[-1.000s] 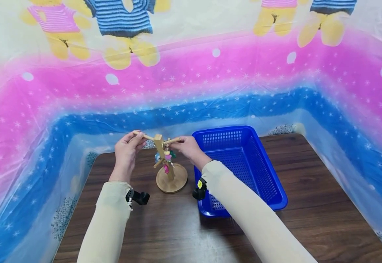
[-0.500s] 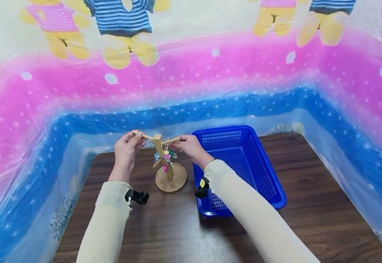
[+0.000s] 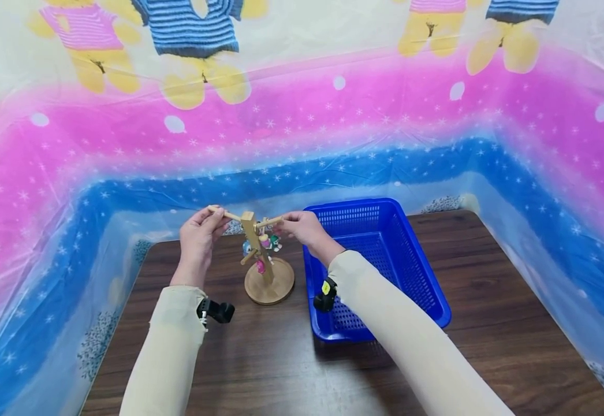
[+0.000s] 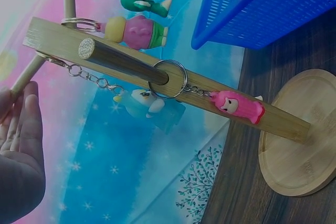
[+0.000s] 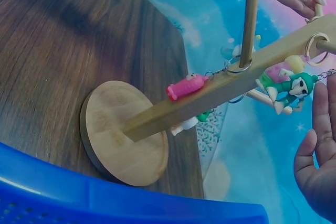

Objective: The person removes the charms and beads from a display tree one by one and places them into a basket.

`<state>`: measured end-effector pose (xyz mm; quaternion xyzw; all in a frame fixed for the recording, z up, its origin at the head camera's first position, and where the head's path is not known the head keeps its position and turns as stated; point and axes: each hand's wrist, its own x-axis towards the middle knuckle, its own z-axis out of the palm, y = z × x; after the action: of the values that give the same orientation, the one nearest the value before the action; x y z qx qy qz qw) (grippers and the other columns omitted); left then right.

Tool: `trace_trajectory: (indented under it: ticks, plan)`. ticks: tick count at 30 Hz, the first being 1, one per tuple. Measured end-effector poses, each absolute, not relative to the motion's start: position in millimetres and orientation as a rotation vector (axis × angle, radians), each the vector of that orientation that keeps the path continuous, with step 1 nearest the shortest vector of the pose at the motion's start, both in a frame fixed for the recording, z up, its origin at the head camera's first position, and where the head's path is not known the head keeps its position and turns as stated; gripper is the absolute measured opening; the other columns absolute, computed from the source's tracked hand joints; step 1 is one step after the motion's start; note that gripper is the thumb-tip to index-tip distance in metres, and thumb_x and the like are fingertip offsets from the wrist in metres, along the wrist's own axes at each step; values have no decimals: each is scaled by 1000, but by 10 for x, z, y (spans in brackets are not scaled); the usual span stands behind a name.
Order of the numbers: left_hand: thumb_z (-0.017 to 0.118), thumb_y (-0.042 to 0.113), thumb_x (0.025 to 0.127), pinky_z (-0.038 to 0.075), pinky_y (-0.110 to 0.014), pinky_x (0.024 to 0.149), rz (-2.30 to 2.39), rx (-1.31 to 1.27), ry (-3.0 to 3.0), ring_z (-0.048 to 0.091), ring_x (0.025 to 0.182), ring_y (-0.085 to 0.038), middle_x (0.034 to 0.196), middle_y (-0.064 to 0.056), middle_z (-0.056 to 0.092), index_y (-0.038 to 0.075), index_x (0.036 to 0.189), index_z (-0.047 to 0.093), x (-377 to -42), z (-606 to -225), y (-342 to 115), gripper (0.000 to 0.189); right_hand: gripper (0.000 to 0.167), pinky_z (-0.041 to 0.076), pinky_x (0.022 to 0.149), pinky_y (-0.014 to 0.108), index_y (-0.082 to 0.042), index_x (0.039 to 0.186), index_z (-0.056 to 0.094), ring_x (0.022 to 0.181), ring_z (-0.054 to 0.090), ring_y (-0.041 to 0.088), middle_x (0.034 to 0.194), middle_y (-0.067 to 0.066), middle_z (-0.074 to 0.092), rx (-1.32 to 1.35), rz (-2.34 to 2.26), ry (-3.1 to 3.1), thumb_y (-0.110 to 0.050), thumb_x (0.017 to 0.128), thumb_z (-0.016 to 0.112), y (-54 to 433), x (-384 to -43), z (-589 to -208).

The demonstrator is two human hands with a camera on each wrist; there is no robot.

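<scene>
A wooden stand point(image 3: 252, 237) with pegs and a round base carries several figure keychains. My left hand point(image 3: 198, 237) pinches the end of its left wooden peg point(image 4: 26, 74). At the right peg point(image 3: 271, 222), my right hand point(image 3: 307, 231) pinches near the tip, at the ring of the green keychain point(image 5: 296, 90); its thumb and index tips are hidden in the wrist views. Beside that one hangs a pink-and-yellow keychain point(image 4: 134, 31). The pink keychain point(image 4: 239, 107) hangs from the front peg point(image 4: 121, 61), and a blue keychain point(image 4: 149, 108) hangs behind the post.
A blue plastic basket point(image 3: 328, 332) stands close to the right of the stand, under my right forearm. Both are on a dark wood table point(image 3: 250, 358). A printed cloth point(image 3: 281, 133) hangs behind and around the table.
My right hand has shifted slightly right, out toward the peg's tip, and the green keychain shows more. My left hand stays on its peg.
</scene>
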<state>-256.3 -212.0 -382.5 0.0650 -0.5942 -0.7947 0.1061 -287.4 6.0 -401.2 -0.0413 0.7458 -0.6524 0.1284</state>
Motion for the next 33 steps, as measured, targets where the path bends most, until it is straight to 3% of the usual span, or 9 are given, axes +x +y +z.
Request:
trace_trajectory:
  ticks: [3, 8, 16, 19, 25, 33]
  plan:
    - [62, 9, 102, 63, -13, 76, -2340, 198, -1750, 75, 76, 1, 78, 12, 76, 26, 81, 73, -2560, -3823, -2115, 29, 23, 59, 91, 33, -1, 114, 74, 92, 75, 11, 111, 16, 78, -129, -1885, 2180, -18, 101, 67, 93, -2864, -4000]
    - [62, 9, 102, 63, -13, 77, -2346, 204, -1754, 75, 76, 1, 78, 12, 75, 26, 80, 74, -2560, -3820, -2112, 31, 24, 58, 86, 27, -3, 116, 74, 101, 76, 17, 111, 15, 79, -127, -1864, 2186, -19, 101, 66, 142, -2846, -3980]
    - [60, 8, 103, 63, -13, 78, -2365, 197, -1745, 74, 76, 2, 78, 12, 75, 26, 81, 74, -2556, -3821, -2122, 31, 23, 55, 76, 21, -2, 116, 74, 84, 72, 5, 112, 16, 78, -152, -1872, 2154, -18, 102, 64, 200, -2817, -3949]
    - [60, 8, 103, 63, -13, 77, -2373, 195, -1736, 74, 76, 1, 78, 12, 75, 26, 80, 74, -2559, -3827, -2121, 32, 23, 55, 74, 20, 0, 115, 73, 79, 70, 3, 104, 13, 80, -158, -1899, 2116, -17, 101, 66, 222, -2812, -3943]
    - [60, 9, 103, 63, -12, 77, -2383, 189, -1744, 74, 76, 2, 79, 12, 76, 26, 81, 74, -2561, -3829, -2118, 31, 23, 49, 64, 17, 3, 113, 72, 76, 69, 6, 79, -5, 75, -175, -1946, 2048, -15, 99, 67, 262, -2817, -3935]
    - [59, 7, 103, 62, -11, 74, -2393, 205, -1718, 74, 74, 1, 78, 11, 76, 25, 80, 74, -2564, -3824, -2124, 33, 22, 46, 66, 20, 2, 112, 73, 77, 67, 7, 77, -9, 72, -196, -1927, 2052, -15, 100, 66, 285, -2817, -3925]
